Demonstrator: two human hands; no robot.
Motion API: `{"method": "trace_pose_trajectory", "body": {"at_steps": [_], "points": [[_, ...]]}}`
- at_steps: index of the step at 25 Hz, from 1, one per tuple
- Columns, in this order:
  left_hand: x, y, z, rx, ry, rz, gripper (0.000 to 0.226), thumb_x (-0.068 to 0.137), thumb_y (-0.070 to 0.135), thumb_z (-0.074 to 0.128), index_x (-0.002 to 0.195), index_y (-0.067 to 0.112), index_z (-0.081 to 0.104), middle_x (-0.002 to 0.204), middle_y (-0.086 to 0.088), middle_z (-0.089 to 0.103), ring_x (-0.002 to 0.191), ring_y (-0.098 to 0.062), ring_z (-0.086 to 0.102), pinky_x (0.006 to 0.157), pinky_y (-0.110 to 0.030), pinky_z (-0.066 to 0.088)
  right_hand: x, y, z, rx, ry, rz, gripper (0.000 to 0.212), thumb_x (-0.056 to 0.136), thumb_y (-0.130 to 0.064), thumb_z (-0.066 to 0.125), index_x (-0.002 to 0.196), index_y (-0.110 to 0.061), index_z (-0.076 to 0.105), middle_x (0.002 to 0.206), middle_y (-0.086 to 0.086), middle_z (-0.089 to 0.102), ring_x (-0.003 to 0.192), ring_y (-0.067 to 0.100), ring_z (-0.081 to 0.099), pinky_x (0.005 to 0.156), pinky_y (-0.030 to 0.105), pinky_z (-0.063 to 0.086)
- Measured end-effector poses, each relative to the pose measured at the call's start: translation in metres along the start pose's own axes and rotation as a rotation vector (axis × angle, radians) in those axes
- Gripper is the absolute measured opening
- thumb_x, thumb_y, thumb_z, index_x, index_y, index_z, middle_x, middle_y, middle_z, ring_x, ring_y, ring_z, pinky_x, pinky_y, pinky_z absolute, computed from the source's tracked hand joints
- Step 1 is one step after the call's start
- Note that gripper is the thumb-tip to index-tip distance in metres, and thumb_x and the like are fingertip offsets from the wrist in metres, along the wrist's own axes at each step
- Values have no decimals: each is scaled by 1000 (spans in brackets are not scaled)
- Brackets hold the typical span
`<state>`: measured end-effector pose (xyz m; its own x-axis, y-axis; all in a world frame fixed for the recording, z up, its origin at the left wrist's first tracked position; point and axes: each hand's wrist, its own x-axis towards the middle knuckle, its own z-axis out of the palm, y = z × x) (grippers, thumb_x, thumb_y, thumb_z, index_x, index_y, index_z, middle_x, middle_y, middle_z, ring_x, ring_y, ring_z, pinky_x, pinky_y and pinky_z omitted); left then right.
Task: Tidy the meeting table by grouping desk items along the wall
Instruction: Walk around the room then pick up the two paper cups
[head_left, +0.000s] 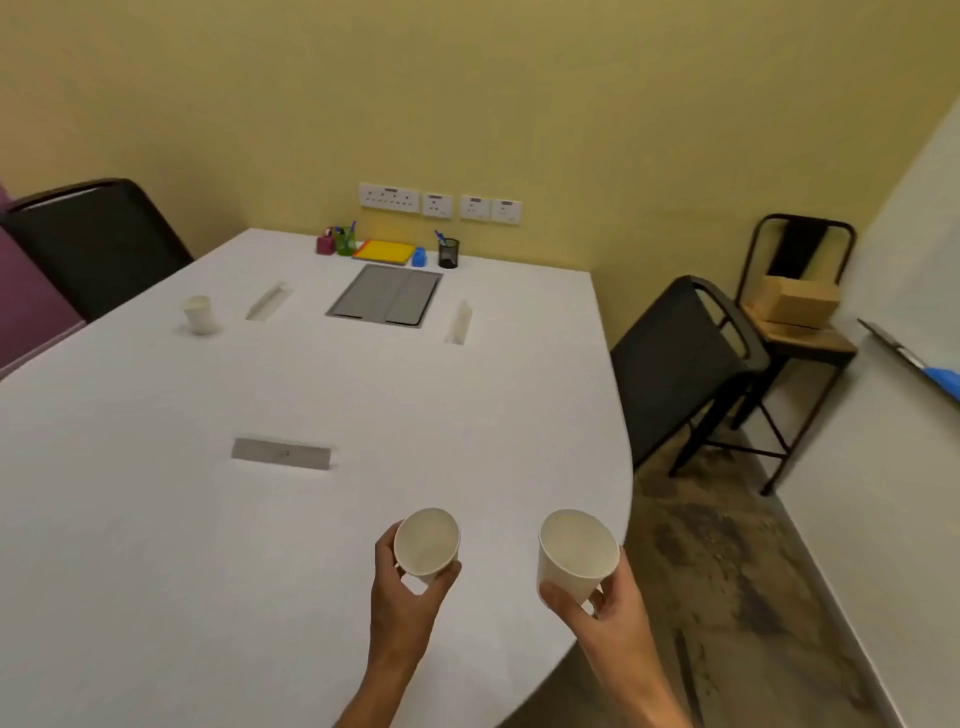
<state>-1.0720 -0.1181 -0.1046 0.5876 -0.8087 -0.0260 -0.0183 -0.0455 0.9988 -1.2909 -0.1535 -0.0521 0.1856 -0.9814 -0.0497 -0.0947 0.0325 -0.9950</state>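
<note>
My left hand (408, 597) holds a white paper cup (427, 540) above the near part of the white meeting table (156, 519). My right hand (605, 605) holds a second white paper cup (576, 553) over the table's near right edge. Both cups are empty and tilted toward me. A third paper cup (198, 313) stands on the table at the far left. Along the far wall sit a pink holder (325, 243), a green pen holder (345, 240), a yellow folder (385, 252), a small blue item (419, 256) and a black mesh pen cup (448, 252).
A grey hatch (385, 296) and narrow cable slots (281, 453) are set into the tabletop. Black chairs stand at the far left (93, 239) and at the right (685, 358). A metal chair with a cardboard box (795, 304) stands in the right corner. Wall sockets (439, 203) sit above the table.
</note>
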Motion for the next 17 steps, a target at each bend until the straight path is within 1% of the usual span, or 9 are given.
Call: {"method": "trace_pose_trajectory", "body": {"at_steps": [1, 2, 4, 6, 8, 11, 14, 17], "points": [[15, -6, 0, 19, 26, -11, 73, 72, 20, 87, 129, 34, 44, 124, 20, 55, 112, -9, 55, 86, -22, 45, 16, 4, 3, -7, -23, 14, 91, 53, -54, 91, 133, -41, 49, 128, -14, 61, 119, 11, 60, 102, 38, 52], [32, -13, -2, 34, 73, -24, 73, 72, 18, 86, 130, 30, 43, 125, 15, 56, 112, -11, 56, 87, -24, 46, 35, 9, 8, -13, -60, 31, 87, 56, -51, 92, 132, -43, 49, 128, -15, 61, 119, 10, 60, 101, 36, 52], [68, -28, -6, 52, 195, -67, 73, 73, 15, 86, 130, 27, 42, 124, 6, 55, 112, -19, 56, 89, -28, 47, 72, 16, 17, -35, -146, 51, 74, 67, -37, 92, 127, -47, 51, 124, -19, 62, 116, 7, 61, 96, 29, 50], [103, -42, -8, 79, 293, -110, 72, 73, 13, 85, 130, 25, 42, 122, 3, 55, 112, -22, 56, 88, -30, 46, 111, 24, 24, -52, -235, 49, 68, 73, -22, 89, 127, -43, 53, 122, -16, 64, 115, 9, 62, 97, 29, 50], [136, -52, -2, 126, 349, -141, 72, 73, 13, 85, 130, 20, 43, 122, 2, 55, 111, -22, 56, 87, -29, 45, 151, 32, 28, -73, -319, 52, 64, 76, -14, 86, 127, -37, 54, 121, -12, 65, 114, 10, 63, 99, 32, 50], [174, -67, 9, 162, 422, -204, 72, 72, 14, 86, 129, 19, 43, 121, 0, 57, 110, -25, 56, 85, -29, 45, 201, 39, 32, -117, -429, 64, 64, 78, -11, 84, 128, -36, 54, 121, -13, 65, 114, 10, 63, 99, 33, 51], [202, -78, 16, 193, 522, -266, 73, 70, 15, 88, 128, 19, 44, 122, -3, 58, 109, -25, 56, 82, -29, 45, 257, 40, 32, -149, -528, 90, 64, 77, -13, 85, 128, -38, 54, 121, -14, 65, 115, 9, 62, 96, 30, 50], [219, -92, 21, 201, 617, -339, 75, 69, 15, 88, 129, 19, 44, 122, -3, 58, 108, -25, 56, 83, -30, 46, 307, 43, 33, -182, -642, 103, 63, 78, -15, 85, 128, -37, 53, 123, -15, 64, 117, 8, 61, 96, 29, 49]]}}
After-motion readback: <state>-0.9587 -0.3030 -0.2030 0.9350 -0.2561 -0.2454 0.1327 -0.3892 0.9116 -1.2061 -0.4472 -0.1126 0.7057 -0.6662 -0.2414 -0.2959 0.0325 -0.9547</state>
